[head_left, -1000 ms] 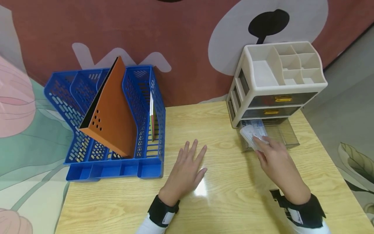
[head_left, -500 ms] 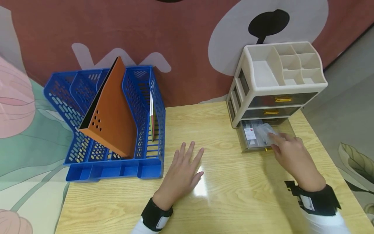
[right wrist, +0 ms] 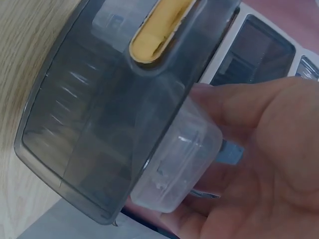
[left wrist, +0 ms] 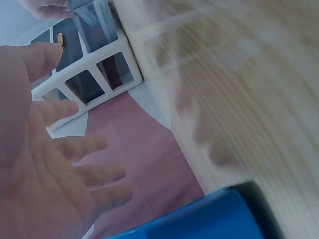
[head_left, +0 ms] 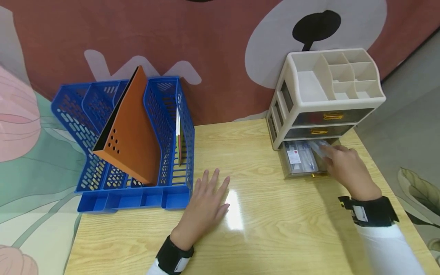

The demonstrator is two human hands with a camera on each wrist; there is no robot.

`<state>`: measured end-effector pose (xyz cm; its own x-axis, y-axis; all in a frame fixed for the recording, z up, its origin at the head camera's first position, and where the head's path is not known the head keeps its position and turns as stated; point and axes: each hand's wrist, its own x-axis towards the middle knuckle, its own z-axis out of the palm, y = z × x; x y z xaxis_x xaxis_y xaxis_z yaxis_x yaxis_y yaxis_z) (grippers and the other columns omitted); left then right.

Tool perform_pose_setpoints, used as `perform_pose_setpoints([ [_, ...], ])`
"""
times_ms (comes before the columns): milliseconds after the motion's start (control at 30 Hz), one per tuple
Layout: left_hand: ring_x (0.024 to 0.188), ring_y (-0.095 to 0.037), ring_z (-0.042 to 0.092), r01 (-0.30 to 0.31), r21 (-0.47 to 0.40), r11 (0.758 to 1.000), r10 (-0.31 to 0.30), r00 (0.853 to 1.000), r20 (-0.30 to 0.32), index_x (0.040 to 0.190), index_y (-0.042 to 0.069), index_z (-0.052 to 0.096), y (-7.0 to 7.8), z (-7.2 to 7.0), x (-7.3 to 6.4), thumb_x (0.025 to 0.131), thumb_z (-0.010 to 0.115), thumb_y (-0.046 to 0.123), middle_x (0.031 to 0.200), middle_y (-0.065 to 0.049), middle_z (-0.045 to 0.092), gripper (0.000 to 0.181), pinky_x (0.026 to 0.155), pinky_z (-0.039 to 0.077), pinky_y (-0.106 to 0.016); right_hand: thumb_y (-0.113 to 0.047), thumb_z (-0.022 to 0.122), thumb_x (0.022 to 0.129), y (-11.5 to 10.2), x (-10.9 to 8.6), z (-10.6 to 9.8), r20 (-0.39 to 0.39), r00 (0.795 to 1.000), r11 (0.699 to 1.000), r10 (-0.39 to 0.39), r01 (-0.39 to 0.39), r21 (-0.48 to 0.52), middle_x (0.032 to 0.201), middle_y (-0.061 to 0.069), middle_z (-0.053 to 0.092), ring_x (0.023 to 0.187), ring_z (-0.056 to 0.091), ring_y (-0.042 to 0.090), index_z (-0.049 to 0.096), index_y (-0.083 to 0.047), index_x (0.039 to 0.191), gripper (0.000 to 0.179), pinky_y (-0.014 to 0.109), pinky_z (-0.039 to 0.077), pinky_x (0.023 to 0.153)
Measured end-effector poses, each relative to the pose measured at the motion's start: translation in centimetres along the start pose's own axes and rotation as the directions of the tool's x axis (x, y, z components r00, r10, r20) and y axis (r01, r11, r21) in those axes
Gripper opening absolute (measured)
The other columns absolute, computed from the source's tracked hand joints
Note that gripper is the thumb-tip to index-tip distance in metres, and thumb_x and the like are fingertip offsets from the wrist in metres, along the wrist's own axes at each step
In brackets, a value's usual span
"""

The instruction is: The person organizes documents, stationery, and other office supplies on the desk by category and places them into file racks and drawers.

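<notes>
My right hand [head_left: 348,170] pinches a clear plastic case [right wrist: 182,154] between thumb and fingers, at the right part of a pulled-out bottom drawer [head_left: 286,168]. In the right wrist view the case sits just behind the smoky drawer front [right wrist: 94,129], partly seen through it. Other clear packets [head_left: 306,160] and a white label [head_left: 293,157] lie in the drawer's left part. My left hand [head_left: 203,206], palm down with fingers straight and spread, is over the table beside a blue file rack [head_left: 177,198].
The white drawer unit [head_left: 299,95] has two shut drawers above the open one and small compartments on top. An orange folder [head_left: 137,137] leans in the rack, with thin booklets [head_left: 178,141] in its right slot. A patterned cloth [head_left: 223,57] hangs behind the table [head_left: 268,229].
My right hand has moved the clear case rightward across the drawer, uncovering the packets and label on the left. My left hand has slid left and toward me, still spread.
</notes>
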<state>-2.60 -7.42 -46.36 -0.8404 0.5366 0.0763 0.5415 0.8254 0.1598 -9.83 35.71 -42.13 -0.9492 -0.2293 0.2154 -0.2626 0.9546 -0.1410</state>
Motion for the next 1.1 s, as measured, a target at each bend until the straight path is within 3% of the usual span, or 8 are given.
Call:
perform_pose_setpoints([
  [267,0.155,-0.049,0.022,0.009,0.037,0.999,-0.009,1.000,0.003,0.163,0.020,0.032,-0.9,-0.2,-0.8,0.101,0.060,0.048,0.169,-0.021,0.025,0.073,0.119,0.034,-0.064,0.002,0.076,0.085,0.1,0.9,0.7,-0.041,0.998,0.998,0.056,-0.057,-0.011,0.087,0.037,0.066,0.066,0.062,0.050,0.065,0.008,0.115,0.033,0.066,0.050,0.059],
  [600,0.153,-0.050,0.027,-0.020,0.077,0.997,0.020,1.000,-0.002,0.162,0.019,0.034,-1.7,-0.5,-1.1,0.101,0.061,0.048,0.168,-0.022,0.028,0.073,0.119,0.036,-0.062,-0.002,0.073,0.088,-0.1,1.7,2.2,-0.017,0.989,0.989,0.146,-0.147,-0.014,0.111,0.041,0.061,0.075,0.064,0.059,0.063,0.006,0.125,0.039,0.071,0.053,0.062],
  [733,0.152,-0.050,0.029,-0.030,0.091,0.995,0.030,1.000,0.004,0.162,0.019,0.034,-1.9,-0.4,-1.1,0.101,0.062,0.048,0.168,-0.022,0.028,0.074,0.119,0.037,-0.061,-0.002,0.070,0.088,0.0,1.8,2.5,0.054,0.983,0.984,0.177,-0.178,0.008,0.119,0.041,0.057,0.095,0.063,0.058,0.060,0.007,0.129,0.044,0.072,0.053,0.071],
  [900,0.152,-0.051,0.030,-0.048,0.096,0.994,0.047,0.999,0.012,0.163,0.019,0.033,-2.0,-0.5,-1.1,0.101,0.062,0.047,0.168,-0.022,0.028,0.074,0.118,0.038,-0.061,0.002,0.071,0.088,0.3,2.0,2.7,0.154,0.969,0.973,0.193,-0.209,0.100,0.139,0.045,0.043,0.125,0.046,0.061,0.051,0.008,0.141,0.056,0.075,0.047,0.092],
  [1100,0.151,-0.051,0.031,-0.065,0.106,0.992,0.066,0.998,-0.005,0.162,0.018,0.035,-1.9,-0.3,-1.1,0.100,0.063,0.047,0.166,-0.023,0.031,0.074,0.117,0.039,-0.062,0.003,0.074,0.089,0.8,2.0,3.0,0.191,0.965,0.968,0.181,-0.209,0.138,0.145,0.046,0.034,0.131,0.038,0.061,0.047,0.011,0.142,0.060,0.075,0.039,0.104],
])
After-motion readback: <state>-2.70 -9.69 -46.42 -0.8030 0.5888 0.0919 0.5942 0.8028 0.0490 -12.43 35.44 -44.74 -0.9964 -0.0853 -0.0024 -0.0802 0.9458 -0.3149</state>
